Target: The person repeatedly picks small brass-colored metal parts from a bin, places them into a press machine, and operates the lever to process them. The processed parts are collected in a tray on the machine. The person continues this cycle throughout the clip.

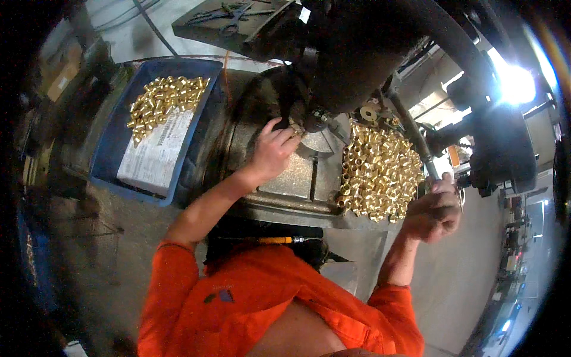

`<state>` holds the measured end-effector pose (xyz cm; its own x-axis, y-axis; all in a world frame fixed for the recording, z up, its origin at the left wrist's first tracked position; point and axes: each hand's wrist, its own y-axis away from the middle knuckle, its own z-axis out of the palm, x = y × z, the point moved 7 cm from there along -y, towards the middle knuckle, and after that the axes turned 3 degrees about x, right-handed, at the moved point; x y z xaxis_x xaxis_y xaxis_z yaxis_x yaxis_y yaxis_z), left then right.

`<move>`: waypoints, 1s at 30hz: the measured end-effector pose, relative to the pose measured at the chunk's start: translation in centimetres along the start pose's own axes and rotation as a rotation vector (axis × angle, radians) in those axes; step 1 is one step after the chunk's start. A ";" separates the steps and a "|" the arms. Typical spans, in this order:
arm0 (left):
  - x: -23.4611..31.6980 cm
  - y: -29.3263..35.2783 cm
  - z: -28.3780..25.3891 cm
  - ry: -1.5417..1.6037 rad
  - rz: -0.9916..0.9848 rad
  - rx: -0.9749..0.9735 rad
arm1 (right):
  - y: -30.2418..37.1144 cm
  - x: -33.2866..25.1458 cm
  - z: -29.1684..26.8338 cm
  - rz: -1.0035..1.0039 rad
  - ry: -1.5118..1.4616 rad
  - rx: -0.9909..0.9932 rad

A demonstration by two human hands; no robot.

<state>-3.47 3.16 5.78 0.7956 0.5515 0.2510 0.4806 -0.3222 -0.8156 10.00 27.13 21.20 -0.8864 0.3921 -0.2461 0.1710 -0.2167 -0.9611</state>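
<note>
My left hand reaches to the machine's dark spindle. Its thumb and fingers close on a small brass fitting right beside the tool, partly hidden by the fingertips. Under that hand lies the metal machine table, sprinkled with brass chips. My right hand, off to the right, is wrapped round the end of the machine's lever handle. Between the hands, a large heap of brass fittings covers the right part of the table.
At the left stands a blue bin with a printed white sheet and more brass fittings. The dark machine head overhangs the far middle. Pliers and other tools lie on a far board. A bright lamp shines at right.
</note>
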 end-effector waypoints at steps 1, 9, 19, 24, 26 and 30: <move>0.0 0.0 0.0 0.008 -0.005 0.017 | 1.4 0.6 -0.8 0.047 -0.045 -0.037; -0.7 -0.2 0.6 0.016 -0.003 -0.059 | 2.6 0.5 -0.9 0.052 -0.035 0.038; 7.9 -1.3 -0.8 0.157 0.145 -0.212 | 10.8 2.9 6.9 0.553 0.310 -0.795; 10.4 -1.8 -0.2 0.210 0.206 -0.231 | 12.3 3.0 7.6 0.508 0.361 -0.833; 10.7 -2.0 0.1 0.219 0.222 -0.237 | 11.6 2.7 7.5 0.531 0.370 -0.869; 10.0 -2.4 -0.6 0.200 0.205 -0.281 | 10.9 7.8 3.9 0.705 0.141 -0.783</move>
<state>3.52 8.98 10.52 0.9284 0.3015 0.2170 0.3641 -0.6232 -0.6921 3.28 24.33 9.26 -0.4294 0.5134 -0.7430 0.9005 0.1803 -0.3958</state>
